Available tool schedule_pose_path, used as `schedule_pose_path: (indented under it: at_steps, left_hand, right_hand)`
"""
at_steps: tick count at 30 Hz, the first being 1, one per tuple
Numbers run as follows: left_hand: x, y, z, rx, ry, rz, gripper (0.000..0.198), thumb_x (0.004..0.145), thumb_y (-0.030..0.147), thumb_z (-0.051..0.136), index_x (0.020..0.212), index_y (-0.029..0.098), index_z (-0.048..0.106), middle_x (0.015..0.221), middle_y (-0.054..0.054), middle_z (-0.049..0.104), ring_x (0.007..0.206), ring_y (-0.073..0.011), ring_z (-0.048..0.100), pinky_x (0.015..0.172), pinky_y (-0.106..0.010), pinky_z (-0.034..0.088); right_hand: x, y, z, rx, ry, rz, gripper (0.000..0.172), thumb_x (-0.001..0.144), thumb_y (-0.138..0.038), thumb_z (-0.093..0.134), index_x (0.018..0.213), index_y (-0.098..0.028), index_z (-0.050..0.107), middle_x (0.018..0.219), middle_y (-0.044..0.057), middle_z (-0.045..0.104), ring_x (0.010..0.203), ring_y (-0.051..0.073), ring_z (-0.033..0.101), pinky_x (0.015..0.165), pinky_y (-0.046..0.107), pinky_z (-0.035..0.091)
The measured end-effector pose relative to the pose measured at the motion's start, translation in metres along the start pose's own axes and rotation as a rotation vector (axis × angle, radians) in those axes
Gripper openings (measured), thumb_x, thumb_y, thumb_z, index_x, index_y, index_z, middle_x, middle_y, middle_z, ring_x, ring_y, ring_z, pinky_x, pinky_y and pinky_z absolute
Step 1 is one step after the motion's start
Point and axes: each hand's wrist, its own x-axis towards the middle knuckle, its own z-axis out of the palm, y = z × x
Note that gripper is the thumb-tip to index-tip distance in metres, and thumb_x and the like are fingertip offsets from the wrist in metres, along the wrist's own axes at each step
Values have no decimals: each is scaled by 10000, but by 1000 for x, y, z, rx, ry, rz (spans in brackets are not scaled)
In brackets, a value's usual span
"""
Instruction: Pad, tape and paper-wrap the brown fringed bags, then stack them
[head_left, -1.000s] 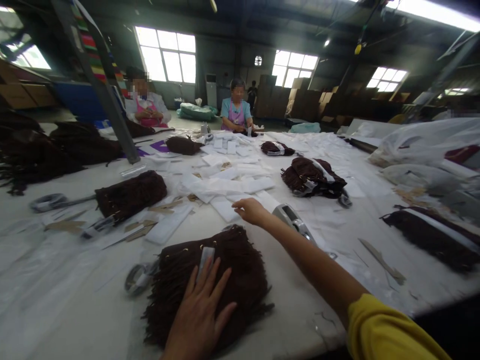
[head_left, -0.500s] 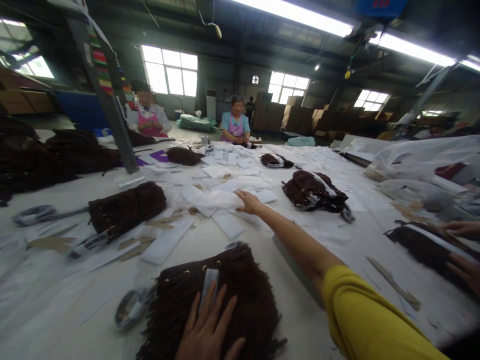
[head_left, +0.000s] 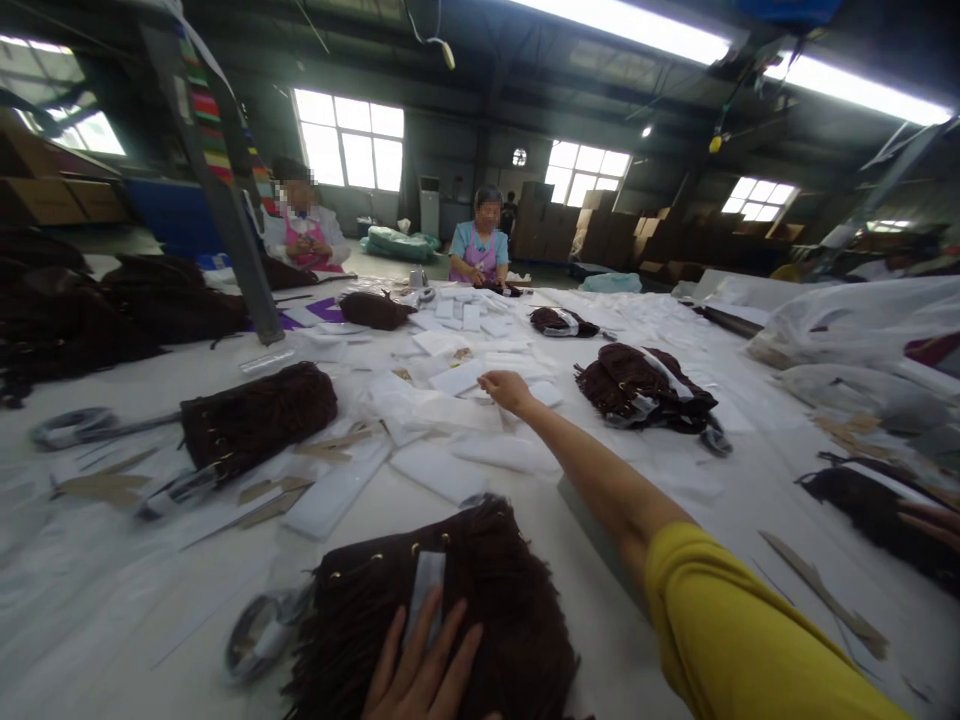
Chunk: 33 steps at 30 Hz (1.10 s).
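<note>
A dark brown fringed bag [head_left: 502,590] with gold eyelets lies at the front of the table. My left hand [head_left: 424,665] rests flat on it, fingers spread, beside a clear-wrapped strip [head_left: 426,590]. My right arm reaches forward across the table. My right hand [head_left: 504,388] is closed, its fingertips at a white sheet [head_left: 457,378] in the scattered pile of white pieces; it seems to pinch that sheet. A coiled wrapped strap [head_left: 259,635] lies left of the front bag.
More brown bags lie at the left [head_left: 259,415] and right [head_left: 645,385]. A metal post [head_left: 232,200] stands at left. Two people sit across the table; another person's hand [head_left: 934,520] touches a bag at the right edge. Clear plastic [head_left: 862,315] is heaped at right.
My right hand has closed from open fingers at the white pieces, and some white sheets have shifted. My left hand stays on the bag. The view has moved slightly.
</note>
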Motion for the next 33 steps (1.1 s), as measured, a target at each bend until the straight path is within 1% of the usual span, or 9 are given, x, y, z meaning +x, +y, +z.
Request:
schedule_pose_path:
  at_steps: [3,7,13,15,18,20,24,27,33]
  left_hand:
    - [-1,0,-1,-26,-11,-18,530,840,525,653,1287,240,645,1318,-17,651,1494,-311,191,1246,-484,70]
    - [2,3,-5,-64,-22,-56,504,849,501,648,1273,227,651,1331,-13,643,1489,-293,215,1247,-472,73]
    - [16,15,-30,-107,-55,-175,370,876,338,633,1214,194,675,1362,-51,619,1377,-279,446,1241,-475,109]
    - [19,22,-41,-149,5,-215,325,877,235,636,1197,205,679,1309,-39,658,1287,-243,547,1234,-459,161]
    - [15,36,-53,-239,85,-227,288,889,165,628,1163,230,689,1169,6,732,1143,-164,641,1215,-382,242]
    - [9,44,-59,-275,6,-199,305,908,202,613,1207,219,670,1239,-16,700,1194,-172,612,1181,-354,309]
    - [-7,51,-72,-238,-303,-229,581,894,366,619,1440,224,482,1558,-129,373,1425,-340,360,1102,-497,401]
    - [-13,47,-80,-269,-411,-287,621,882,219,579,1482,243,417,1585,-126,321,1445,-360,312,1109,-556,372]
    - [-14,14,-81,-507,-474,-295,603,846,96,479,1429,247,489,1487,-44,496,1333,-275,497,1102,-442,419]
  right_hand:
    - [-8,-13,0,-53,-52,-38,495,1016,-508,335,1101,-208,719,1104,97,729,1038,219,657,845,274,446]
    - [-39,-25,14,-149,-249,-40,394,769,-528,738,980,-196,756,1057,138,732,1026,302,664,823,324,476]
    - [-77,-18,19,-165,-299,28,778,677,-450,836,1355,-189,561,1271,180,640,1128,336,625,872,355,499]
    - [-81,-17,10,-124,-275,36,692,701,-420,825,1310,-184,596,1269,164,646,1140,328,621,889,341,494]
    - [-91,-19,-11,-36,-232,38,377,804,-335,741,1135,-161,692,1164,132,702,1101,303,641,901,318,484]
    - [-107,-21,-25,27,-191,43,315,891,-326,641,1152,-153,676,1131,112,713,1061,273,655,894,311,489]
    - [-169,-35,-46,632,-154,-83,359,969,-268,501,1297,-133,555,1119,82,708,975,198,671,849,315,535]
    - [-235,-58,-56,1053,-229,-313,407,921,-277,589,1302,-140,545,1124,68,694,1001,179,660,868,326,547]
    - [-360,-118,-48,899,-110,-641,243,903,-193,606,1138,-207,667,1062,21,730,950,130,682,859,240,546]
